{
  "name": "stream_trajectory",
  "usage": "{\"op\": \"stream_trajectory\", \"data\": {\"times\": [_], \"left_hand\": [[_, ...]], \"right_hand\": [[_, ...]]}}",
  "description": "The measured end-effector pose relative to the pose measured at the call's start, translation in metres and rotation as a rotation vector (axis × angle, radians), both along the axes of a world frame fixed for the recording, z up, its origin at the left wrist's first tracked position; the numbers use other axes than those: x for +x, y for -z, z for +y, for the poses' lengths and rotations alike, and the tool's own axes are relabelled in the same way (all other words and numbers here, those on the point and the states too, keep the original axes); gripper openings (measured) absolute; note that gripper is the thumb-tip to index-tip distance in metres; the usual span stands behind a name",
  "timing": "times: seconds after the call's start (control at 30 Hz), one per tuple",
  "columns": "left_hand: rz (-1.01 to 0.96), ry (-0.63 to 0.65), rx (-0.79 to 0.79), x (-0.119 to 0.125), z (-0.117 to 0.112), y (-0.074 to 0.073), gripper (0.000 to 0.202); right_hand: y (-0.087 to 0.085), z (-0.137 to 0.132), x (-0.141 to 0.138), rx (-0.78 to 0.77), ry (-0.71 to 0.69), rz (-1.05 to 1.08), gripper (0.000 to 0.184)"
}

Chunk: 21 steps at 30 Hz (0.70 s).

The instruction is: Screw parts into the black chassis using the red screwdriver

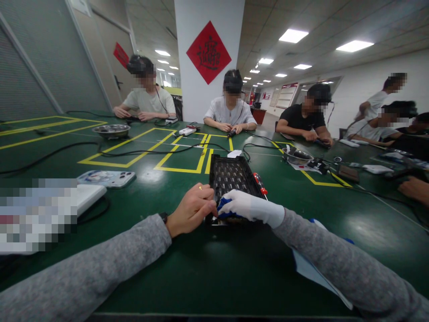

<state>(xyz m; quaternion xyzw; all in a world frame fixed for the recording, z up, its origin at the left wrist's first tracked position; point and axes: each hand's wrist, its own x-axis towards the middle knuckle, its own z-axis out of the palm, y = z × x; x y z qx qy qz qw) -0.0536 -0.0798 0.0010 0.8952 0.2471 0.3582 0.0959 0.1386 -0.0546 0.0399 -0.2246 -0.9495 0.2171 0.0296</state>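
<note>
A black tray of small parts (pixel 233 176) lies on the green table in front of me. My left hand (pixel 191 209), bare with a ring, is curled at the tray's near left corner, fingers pinched together against its edge. My right hand (pixel 250 206) wears a white glove with blue fingertips and rests closed on the tray's near end, next to my left fingers. What the two hands pinch between them is hidden. A red-handled screwdriver (pixel 259 182) lies along the tray's right side.
A phone (pixel 107 178) and a white device lie to my left. A metal bowl (pixel 111 130) stands far left, another (pixel 296 155) at the right. Cables cross the yellow-taped table (pixel 214 268). A blue-white sheet (pixel 311 270) lies under my right arm. Several people sit opposite.
</note>
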Motion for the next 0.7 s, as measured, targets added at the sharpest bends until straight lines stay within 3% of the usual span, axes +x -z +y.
{"op": "stream_trajectory", "data": {"times": [0.4, 0.57, 0.7], "left_hand": [[0.039, 0.016, -0.012, 0.000, 0.000, -0.002, 0.054], [0.044, 0.012, -0.028, 0.001, 0.001, -0.001, 0.055], [0.043, 0.000, -0.037, 0.001, 0.001, -0.001, 0.055]], "right_hand": [[0.013, 0.007, -0.001, 0.037, 0.106, -0.031, 0.023], [0.015, 0.012, 0.002, 0.186, 0.044, -0.079, 0.022], [0.017, 0.017, 0.002, 0.215, 0.030, -0.071, 0.022]]}}
